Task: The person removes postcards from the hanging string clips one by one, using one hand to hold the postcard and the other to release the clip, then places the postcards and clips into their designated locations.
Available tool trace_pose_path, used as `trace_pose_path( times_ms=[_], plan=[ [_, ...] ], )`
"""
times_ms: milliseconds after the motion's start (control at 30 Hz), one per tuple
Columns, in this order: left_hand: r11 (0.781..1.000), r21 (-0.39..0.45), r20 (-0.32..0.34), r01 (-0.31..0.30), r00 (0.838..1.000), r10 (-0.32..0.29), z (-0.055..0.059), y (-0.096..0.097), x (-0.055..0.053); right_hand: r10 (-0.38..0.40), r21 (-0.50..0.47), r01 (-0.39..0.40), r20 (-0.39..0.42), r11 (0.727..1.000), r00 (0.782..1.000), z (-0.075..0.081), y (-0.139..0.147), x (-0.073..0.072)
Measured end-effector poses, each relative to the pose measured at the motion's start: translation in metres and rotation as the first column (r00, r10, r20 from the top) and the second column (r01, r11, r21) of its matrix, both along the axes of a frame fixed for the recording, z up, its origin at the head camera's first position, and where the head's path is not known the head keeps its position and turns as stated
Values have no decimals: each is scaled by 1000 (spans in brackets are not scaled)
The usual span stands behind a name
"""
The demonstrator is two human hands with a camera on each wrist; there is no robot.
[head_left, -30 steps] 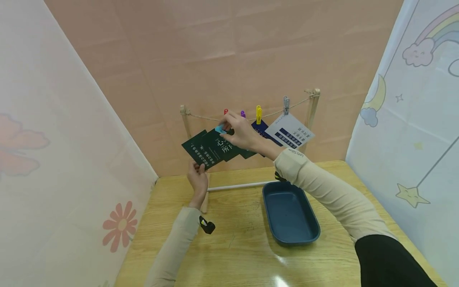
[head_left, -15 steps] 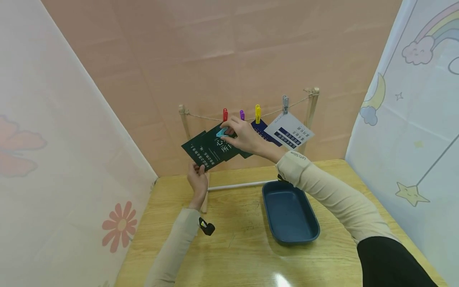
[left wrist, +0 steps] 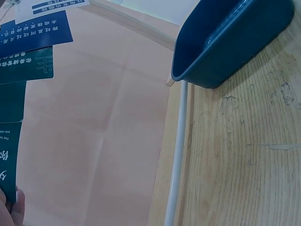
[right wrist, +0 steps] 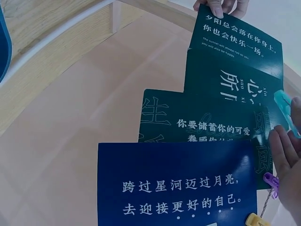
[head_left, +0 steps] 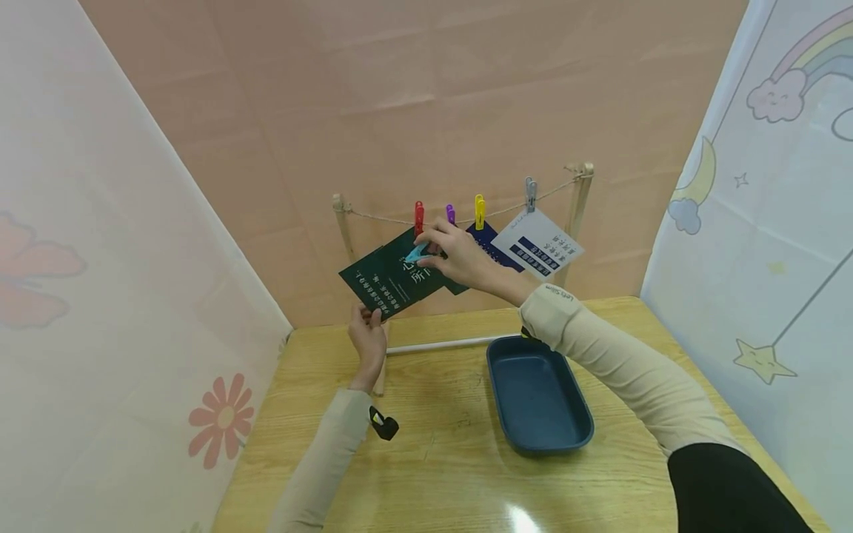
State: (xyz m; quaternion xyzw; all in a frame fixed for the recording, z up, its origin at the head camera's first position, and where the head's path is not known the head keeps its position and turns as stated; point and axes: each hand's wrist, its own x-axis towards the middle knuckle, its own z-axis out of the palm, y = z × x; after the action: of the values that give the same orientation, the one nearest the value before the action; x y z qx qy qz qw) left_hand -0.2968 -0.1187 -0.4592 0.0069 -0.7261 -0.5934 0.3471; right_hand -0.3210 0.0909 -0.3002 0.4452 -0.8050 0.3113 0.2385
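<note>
My left hand (head_left: 368, 337) pinches the lower corner of a dark green card (head_left: 369, 280) with white writing, at the left end of a row of cards. Between the thumb and fingers of my right hand (head_left: 466, 259) is a light blue clothespin (head_left: 416, 253), in front of the green cards. In the right wrist view this clothespin (right wrist: 283, 107) lies near the edge of a second green card (right wrist: 225, 82), which the held card overlaps. Red (head_left: 418, 215), purple (head_left: 450, 213), yellow (head_left: 480, 211) and grey (head_left: 531, 194) clothespins sit along a string (head_left: 380, 218).
A navy card (right wrist: 174, 188) and a white card (head_left: 538, 243) hang at the right. Two wooden posts (head_left: 581, 196) carry the string, with a white rod (head_left: 446, 345) low between them. A dark blue tray (head_left: 540, 444) stands on the wooden table (head_left: 426, 474).
My right hand has drawn slightly down and right with the light blue clothespin, leaving the red clothespin in fuller view. The left hand's card has shifted slightly right over the card beside it.
</note>
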Motion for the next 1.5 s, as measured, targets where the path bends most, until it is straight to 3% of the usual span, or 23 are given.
trace_pose_path(
  times_ms=[433,833,1100,1500],
  plan=[
    [1000,-25,8,5,1000,-5,-3,0,0,9,45,-9,15,999,1000,-6,4,-2],
    [999,-44,37,-16,999,18,-9,1,2,-38,107,32,52,994,998,-11,9,-2],
    [999,-45,67,8,998,-5,-16,1,6,-52,133,41,75,990,996,-15,11,-3],
    [999,-32,55,29,998,-28,-23,2,6,-47,131,36,80,991,996,-18,12,-1]
  ],
)
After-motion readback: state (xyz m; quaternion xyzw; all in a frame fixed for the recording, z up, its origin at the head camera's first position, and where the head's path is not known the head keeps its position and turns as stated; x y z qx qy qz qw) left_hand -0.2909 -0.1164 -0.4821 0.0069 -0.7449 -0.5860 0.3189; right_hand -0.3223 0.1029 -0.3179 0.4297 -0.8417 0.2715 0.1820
